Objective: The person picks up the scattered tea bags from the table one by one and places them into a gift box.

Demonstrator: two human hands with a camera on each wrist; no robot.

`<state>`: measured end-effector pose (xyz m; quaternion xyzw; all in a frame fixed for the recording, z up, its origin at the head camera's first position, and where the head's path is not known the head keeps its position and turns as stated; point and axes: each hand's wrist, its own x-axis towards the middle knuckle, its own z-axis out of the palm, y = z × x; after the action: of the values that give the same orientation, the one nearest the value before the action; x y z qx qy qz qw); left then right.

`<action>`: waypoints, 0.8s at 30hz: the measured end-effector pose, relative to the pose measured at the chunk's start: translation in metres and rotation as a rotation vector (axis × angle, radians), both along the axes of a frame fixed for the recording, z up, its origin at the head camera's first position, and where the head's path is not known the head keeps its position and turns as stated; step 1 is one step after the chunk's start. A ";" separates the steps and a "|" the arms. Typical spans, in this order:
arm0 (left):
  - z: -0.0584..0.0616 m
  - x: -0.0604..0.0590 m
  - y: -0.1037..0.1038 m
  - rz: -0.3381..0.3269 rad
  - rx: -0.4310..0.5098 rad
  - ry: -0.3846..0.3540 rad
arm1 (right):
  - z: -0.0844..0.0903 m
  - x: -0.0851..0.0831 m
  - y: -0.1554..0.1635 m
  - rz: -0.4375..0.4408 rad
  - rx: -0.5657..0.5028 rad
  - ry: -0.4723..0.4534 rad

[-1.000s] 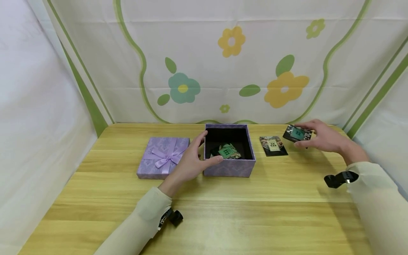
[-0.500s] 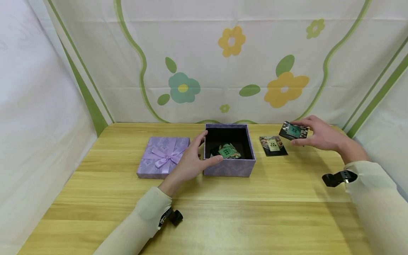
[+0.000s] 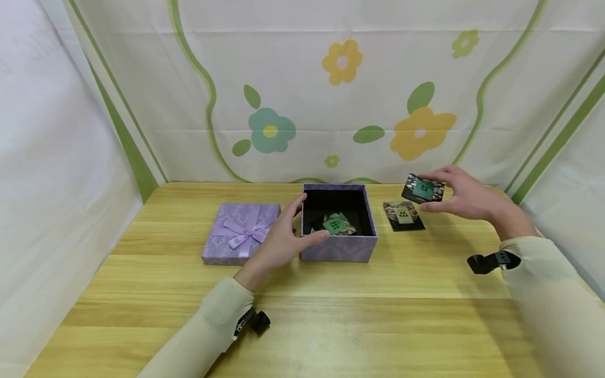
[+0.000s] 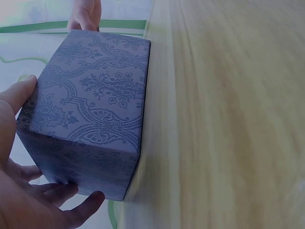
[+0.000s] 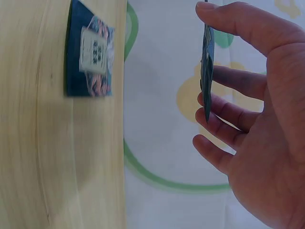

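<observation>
The counter (image 3: 354, 325) has a light wood-grain surface with lengthwise bands and extends below and in front of both hands. Beyond the fingers, at its rear edge, hangs a white cloth backdrop (image 3: 293, 58) printed with yellow and teal flowers, leaves and wavy green lines. A white left side cloth (image 3: 56, 157) and a right side cloth (image 3: 579, 173) flank the work area.

Right hand (image 3: 475, 198): the thumb and fingers pinch a dark packet (image 3: 423, 189) with a green label, clear of the counter. The right wrist view shows the packet nearly edge-on, the thumb on one face and the fingers on the other. Below the fingertips, a flat packet (image 3: 404, 216) with a pale label lies on the counter.

Left hand (image 3: 279, 242): the fingers are spread against the left wall of a purple patterned box (image 3: 337, 249); the thumb rests at its front rim. To the right of these fingers, inside the box, lie green-labelled packets (image 3: 339, 224). To their left, a purple lid (image 3: 219, 249) with a ribbon bow (image 3: 248, 236) lies on the counter.
</observation>
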<state>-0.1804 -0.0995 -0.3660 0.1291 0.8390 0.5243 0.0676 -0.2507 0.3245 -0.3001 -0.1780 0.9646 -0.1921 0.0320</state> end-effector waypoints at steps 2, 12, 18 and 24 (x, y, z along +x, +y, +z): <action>0.000 0.000 0.000 0.001 -0.003 0.001 | 0.002 0.000 -0.006 0.014 -0.017 -0.005; 0.002 0.000 0.003 -0.010 0.003 -0.004 | 0.011 0.004 -0.032 0.070 -0.035 0.013; 0.002 0.000 0.004 -0.008 0.004 0.001 | 0.018 0.004 -0.050 0.111 -0.048 0.035; 0.002 -0.001 0.004 -0.012 -0.003 0.010 | 0.027 0.007 -0.072 0.157 -0.075 0.038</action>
<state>-0.1811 -0.0958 -0.3643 0.1367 0.8393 0.5220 0.0666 -0.2439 0.2527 -0.2729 -0.2577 0.9402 -0.2215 0.0221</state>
